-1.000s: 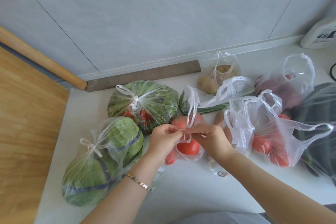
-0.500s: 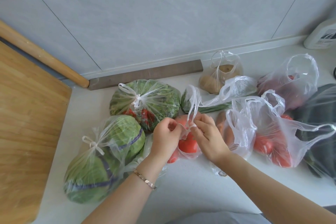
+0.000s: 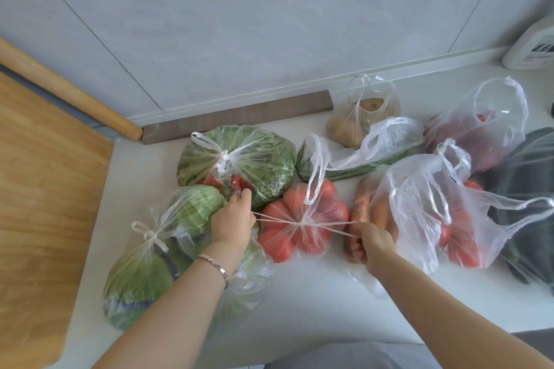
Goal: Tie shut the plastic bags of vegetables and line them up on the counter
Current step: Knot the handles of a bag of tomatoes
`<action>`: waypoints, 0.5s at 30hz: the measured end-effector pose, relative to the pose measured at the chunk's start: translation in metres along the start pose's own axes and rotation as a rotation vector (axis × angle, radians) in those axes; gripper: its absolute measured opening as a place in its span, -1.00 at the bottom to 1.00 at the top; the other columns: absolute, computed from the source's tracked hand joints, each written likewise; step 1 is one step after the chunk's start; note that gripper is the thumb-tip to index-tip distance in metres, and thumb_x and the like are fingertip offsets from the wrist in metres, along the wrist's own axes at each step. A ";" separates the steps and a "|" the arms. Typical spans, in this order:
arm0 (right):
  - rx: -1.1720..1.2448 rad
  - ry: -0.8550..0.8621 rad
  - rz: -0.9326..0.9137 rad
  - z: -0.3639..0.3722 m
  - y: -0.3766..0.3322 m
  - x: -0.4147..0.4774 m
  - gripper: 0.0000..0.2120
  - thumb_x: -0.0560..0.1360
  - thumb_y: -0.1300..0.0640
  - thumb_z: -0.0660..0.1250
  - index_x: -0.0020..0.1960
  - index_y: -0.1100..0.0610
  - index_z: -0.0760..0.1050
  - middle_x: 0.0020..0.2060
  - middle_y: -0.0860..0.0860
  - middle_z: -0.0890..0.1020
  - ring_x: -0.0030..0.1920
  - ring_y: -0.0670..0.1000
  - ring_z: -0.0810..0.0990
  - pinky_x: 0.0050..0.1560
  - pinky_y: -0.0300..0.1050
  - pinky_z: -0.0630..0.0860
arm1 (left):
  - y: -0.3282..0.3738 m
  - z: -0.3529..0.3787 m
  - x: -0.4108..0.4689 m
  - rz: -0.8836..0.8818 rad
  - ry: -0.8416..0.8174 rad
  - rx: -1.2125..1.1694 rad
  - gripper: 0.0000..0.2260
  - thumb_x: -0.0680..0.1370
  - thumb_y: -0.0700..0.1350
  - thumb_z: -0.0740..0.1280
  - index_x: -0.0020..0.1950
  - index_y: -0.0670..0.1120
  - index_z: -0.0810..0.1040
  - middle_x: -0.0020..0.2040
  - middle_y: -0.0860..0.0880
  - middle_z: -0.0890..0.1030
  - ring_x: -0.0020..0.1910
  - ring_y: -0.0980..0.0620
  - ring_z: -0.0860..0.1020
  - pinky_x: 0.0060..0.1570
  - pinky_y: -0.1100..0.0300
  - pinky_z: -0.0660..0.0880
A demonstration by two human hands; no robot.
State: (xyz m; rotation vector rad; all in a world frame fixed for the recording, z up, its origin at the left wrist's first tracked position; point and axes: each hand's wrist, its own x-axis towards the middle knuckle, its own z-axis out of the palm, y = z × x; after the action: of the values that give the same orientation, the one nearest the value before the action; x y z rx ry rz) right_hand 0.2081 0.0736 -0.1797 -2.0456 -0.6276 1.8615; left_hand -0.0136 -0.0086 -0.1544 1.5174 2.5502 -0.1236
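A clear bag of red tomatoes [image 3: 299, 224] lies mid-counter, its neck gathered into a knot. My left hand [image 3: 232, 218] grips one handle strand, pulled taut to the left. My right hand [image 3: 371, 242] grips the other strand, pulled taut to the right. Two tied bags lie to the left: a cabbage bag [image 3: 156, 260] and a bag of greens [image 3: 236, 161]. Open bags lie to the right: carrots [image 3: 368, 206], more tomatoes [image 3: 443, 218], cucumbers [image 3: 359, 155], potatoes [image 3: 356, 119] and a purple vegetable bag [image 3: 479, 134].
A wooden board [image 3: 45, 203] covers the counter's left side. A rolling pin [image 3: 69, 90] and a dark wood strip [image 3: 239, 116] lie along the grey wall. A white appliance [image 3: 533, 45] stands far right, a dark bag [image 3: 527, 197] beside it. Bare white counter [image 3: 314, 308] lies in front.
My hands have moved apart, left hand leftward and right hand rightward, drawing the tomato bag's handles tight into a knot. The camera has closed in slightly.
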 end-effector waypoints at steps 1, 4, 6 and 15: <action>0.061 0.006 0.036 0.003 -0.003 0.001 -0.79 0.43 0.28 0.23 -0.38 0.21 0.41 -0.70 0.03 0.34 -0.75 -0.05 0.24 -0.65 -0.35 0.23 | 0.001 -0.001 0.002 -0.024 -0.001 -0.006 -0.81 0.56 -0.15 0.19 0.14 -0.17 0.35 -0.02 -0.11 0.52 -0.26 -0.14 0.57 -0.41 0.12 0.35; 0.160 -0.047 0.013 0.010 -0.014 -0.003 -0.78 0.45 0.21 0.27 -0.37 0.18 0.46 -0.56 0.06 0.43 -0.63 -0.04 0.36 -0.55 -0.25 0.33 | -0.004 -0.001 0.001 -0.060 0.089 -0.244 -0.85 0.57 -0.13 0.16 -0.04 -0.21 0.44 -0.15 -0.11 0.54 -0.31 -0.09 0.52 -0.40 0.10 0.37; 0.118 -0.179 -0.153 0.013 -0.017 -0.009 -0.79 0.42 0.20 0.30 -0.37 0.15 0.56 -0.46 0.05 0.56 -0.43 0.00 0.50 -0.29 -0.12 0.41 | -0.001 -0.004 -0.005 -0.100 0.071 -0.617 -0.79 0.58 -0.14 0.14 -0.12 -0.22 0.50 -0.22 -0.13 0.56 -0.29 -0.06 0.51 -0.29 0.08 0.45; 0.129 -0.620 -0.505 0.038 -0.032 -0.018 -0.74 0.58 0.20 0.10 -0.18 0.12 0.51 -0.44 -0.02 0.61 -0.36 -0.07 0.59 -0.31 -0.27 0.54 | 0.038 -0.015 0.002 -0.428 -0.314 -2.003 -0.69 0.58 -0.16 0.14 -0.32 -0.13 0.52 -0.40 -0.01 0.50 -0.46 0.11 0.46 -0.18 0.18 0.45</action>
State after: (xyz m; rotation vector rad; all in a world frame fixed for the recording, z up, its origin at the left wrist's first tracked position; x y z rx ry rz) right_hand 0.1655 0.0895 -0.1524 -1.0638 -1.0234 2.1140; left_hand 0.0170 0.0132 -0.1394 0.0718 1.2901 1.4281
